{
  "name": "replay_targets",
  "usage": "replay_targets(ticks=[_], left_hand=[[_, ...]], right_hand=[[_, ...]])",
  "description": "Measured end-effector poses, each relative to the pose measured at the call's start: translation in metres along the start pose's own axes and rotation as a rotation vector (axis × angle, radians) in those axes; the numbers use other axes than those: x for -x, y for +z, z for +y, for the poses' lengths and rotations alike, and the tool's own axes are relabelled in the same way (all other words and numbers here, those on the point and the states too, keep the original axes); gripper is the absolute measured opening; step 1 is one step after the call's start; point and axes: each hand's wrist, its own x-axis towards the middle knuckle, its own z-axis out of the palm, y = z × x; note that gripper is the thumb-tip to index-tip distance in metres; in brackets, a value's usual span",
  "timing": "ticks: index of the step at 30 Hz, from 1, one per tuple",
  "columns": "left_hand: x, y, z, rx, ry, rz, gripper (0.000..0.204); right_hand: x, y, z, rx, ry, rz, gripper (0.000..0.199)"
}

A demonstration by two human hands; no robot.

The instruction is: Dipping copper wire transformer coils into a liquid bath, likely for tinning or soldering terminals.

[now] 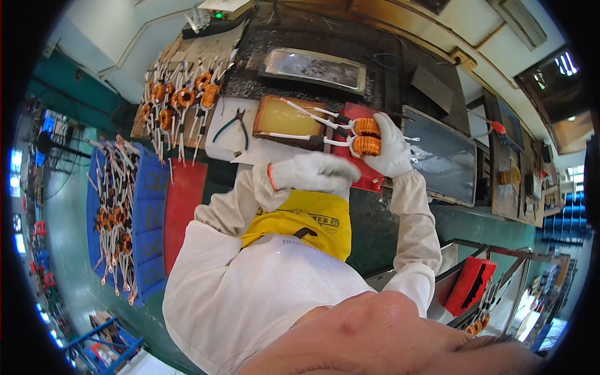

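Observation:
My right hand (pixel 390 149), in a white glove, is closed around the right side of a pair of copper-wound coils (pixel 366 146). White-sleeved leads (pixel 294 135) run from the coils leftward, reaching over a shallow tray of yellowish liquid (pixel 275 115). Just below the leads, my gloved left hand (pixel 317 172) hovers, its fingers stretched out toward the coils and slightly blurred; I see nothing in it. Beneath the coils lies a red board (pixel 357 112). Pliers with dark teal handles (pixel 231 130) rest on the white surface left of the tray.
Several coils with leads (pixel 181 100) lie heaped on a board at the far left. A blue crate (pixel 150 219) below holds more of them. A metal-topped rectangular pot (pixel 315 67) stands behind the tray. At right is a grey flat pan (pixel 440 153); a red-handled tool (pixel 498 127) lies beyond.

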Motion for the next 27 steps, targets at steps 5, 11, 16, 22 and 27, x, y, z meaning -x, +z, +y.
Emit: replay_targets(ticks=[5,11,16,22,27], left_hand=[[0.026,0.006,-0.065,0.465,-0.149,0.403,0.041],[0.012,-0.018,-0.092,0.818,0.075,0.690,0.048],[-0.008,-0.034,-0.092,0.840,0.159,0.742,0.044],[-0.021,-0.064,-0.117,1.091,0.374,0.897,0.040],[-0.026,-0.063,-0.062,0.366,0.292,1.126,0.038]], right_hand=[[0.002,0.003,0.003,0.020,0.000,-0.014,0.092],[0.001,0.008,0.010,0.003,-0.015,-0.010,0.091],[0.000,0.005,0.007,-0.001,-0.014,-0.007,0.091],[-0.001,0.004,0.005,-0.005,-0.030,0.000,0.090],[0.001,0.003,0.007,-0.001,-0.009,-0.006,0.090]])
